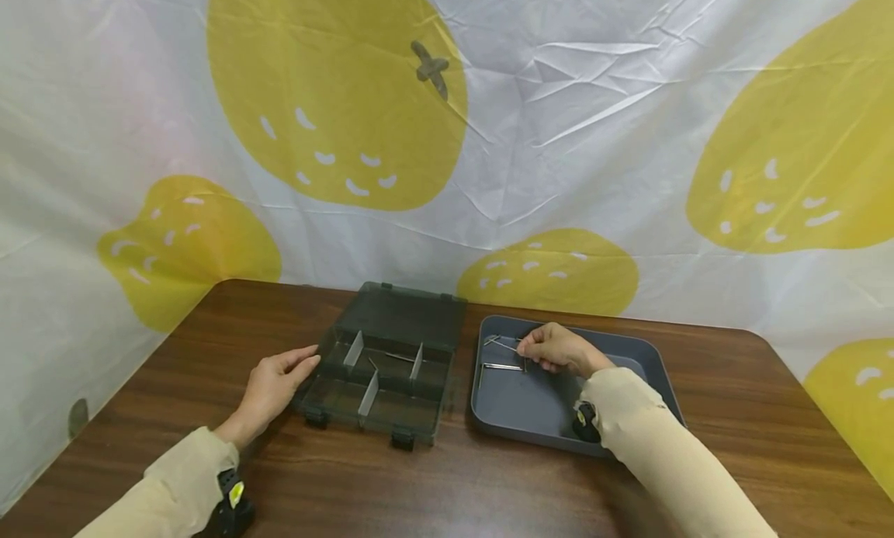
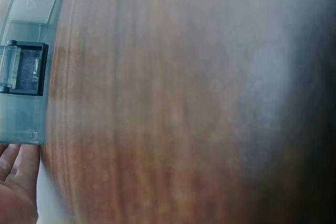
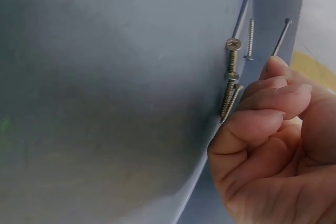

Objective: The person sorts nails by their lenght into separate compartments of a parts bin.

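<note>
My right hand point(image 1: 559, 348) is over the left part of a grey tray point(image 1: 531, 414). Thumb and fingertips pinch a nail point(image 3: 282, 36), thin with a small head and a smooth-looking shaft. Close to those fingers in the right wrist view are several threaded screws point(image 3: 232, 62) in the tray. My left hand point(image 1: 272, 383) is at the left side of a dark see-through compartment box point(image 1: 405, 424). Its extended fingers point(image 2: 21, 163) lie right at the box's edge in the left wrist view. The box's lid point(image 1: 412, 317) is folded back.
Pale dividers point(image 1: 369, 392) split the box, and a few thin metal pieces point(image 1: 400, 357) lie inside. More metal pieces point(image 1: 501, 366) lie in the tray's left part. Two black latches point(image 1: 402, 439) stick out at the box's front. A fruit-print cloth point(image 1: 531, 173) hangs behind the wooden table point(image 1: 489, 484).
</note>
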`<move>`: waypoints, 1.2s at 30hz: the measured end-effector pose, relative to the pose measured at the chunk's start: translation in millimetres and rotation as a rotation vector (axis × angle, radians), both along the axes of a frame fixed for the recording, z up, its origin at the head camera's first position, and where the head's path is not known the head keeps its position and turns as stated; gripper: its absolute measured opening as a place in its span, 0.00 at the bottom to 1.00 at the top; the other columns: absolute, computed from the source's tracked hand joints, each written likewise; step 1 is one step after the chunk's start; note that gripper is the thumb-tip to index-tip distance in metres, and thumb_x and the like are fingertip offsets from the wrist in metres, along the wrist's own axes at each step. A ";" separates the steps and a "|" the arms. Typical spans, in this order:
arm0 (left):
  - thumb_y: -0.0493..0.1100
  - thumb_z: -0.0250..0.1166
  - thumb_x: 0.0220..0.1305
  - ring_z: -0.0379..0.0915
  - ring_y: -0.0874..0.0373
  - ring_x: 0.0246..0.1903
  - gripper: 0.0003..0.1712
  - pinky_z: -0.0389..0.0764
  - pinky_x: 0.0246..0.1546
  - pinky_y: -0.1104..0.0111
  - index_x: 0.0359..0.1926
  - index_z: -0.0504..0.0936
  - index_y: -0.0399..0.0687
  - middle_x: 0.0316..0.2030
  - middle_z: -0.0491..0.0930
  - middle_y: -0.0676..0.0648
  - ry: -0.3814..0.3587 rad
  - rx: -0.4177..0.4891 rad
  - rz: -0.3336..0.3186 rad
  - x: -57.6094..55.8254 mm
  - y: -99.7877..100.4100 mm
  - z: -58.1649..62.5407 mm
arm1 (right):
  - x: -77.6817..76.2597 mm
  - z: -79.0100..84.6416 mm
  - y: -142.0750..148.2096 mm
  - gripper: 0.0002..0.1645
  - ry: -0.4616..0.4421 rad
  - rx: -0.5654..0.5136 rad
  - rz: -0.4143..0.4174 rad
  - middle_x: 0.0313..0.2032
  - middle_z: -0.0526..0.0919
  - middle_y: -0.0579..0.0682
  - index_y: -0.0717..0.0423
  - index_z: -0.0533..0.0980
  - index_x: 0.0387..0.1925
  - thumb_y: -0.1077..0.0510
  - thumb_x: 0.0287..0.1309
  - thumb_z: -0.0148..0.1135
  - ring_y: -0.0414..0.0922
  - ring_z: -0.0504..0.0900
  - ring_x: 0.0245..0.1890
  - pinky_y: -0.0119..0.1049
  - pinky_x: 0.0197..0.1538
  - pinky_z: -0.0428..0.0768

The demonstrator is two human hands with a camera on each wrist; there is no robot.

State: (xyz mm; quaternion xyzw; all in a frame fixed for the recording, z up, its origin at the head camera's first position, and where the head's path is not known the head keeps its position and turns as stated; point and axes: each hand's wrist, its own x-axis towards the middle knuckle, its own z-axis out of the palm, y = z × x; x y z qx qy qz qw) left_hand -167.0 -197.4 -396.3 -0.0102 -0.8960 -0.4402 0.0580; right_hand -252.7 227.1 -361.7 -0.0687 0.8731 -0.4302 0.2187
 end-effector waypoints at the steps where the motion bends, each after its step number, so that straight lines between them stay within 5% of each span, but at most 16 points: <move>1: 0.49 0.55 0.69 0.70 0.40 0.57 0.25 0.73 0.54 0.49 0.61 0.74 0.38 0.57 0.73 0.37 0.002 -0.002 0.000 -0.1 0.0 -0.1 | -0.2 0.8 0.1 0.12 -0.001 -0.006 -0.002 0.15 0.69 0.41 0.69 0.79 0.39 0.62 0.64 0.55 0.34 0.63 0.12 0.26 0.18 0.63; 14: 0.50 0.55 0.69 0.70 0.40 0.57 0.25 0.73 0.54 0.49 0.61 0.74 0.38 0.58 0.73 0.36 0.003 0.013 -0.011 -0.1 -1.3 -0.5 | -1.1 14.0 -5.0 0.18 0.013 -0.061 0.025 0.16 0.69 0.41 0.73 0.74 0.48 0.60 0.67 0.51 0.32 0.63 0.13 0.25 0.18 0.64; 36: 0.49 0.55 0.70 0.70 0.41 0.57 0.25 0.74 0.53 0.50 0.61 0.73 0.38 0.58 0.73 0.37 -0.002 0.022 -0.014 -0.4 -0.7 -0.2 | 6.6 33.7 -51.3 0.20 -0.013 -0.188 0.010 0.15 0.66 0.40 0.72 0.72 0.50 0.56 0.69 0.49 0.33 0.63 0.13 0.25 0.16 0.59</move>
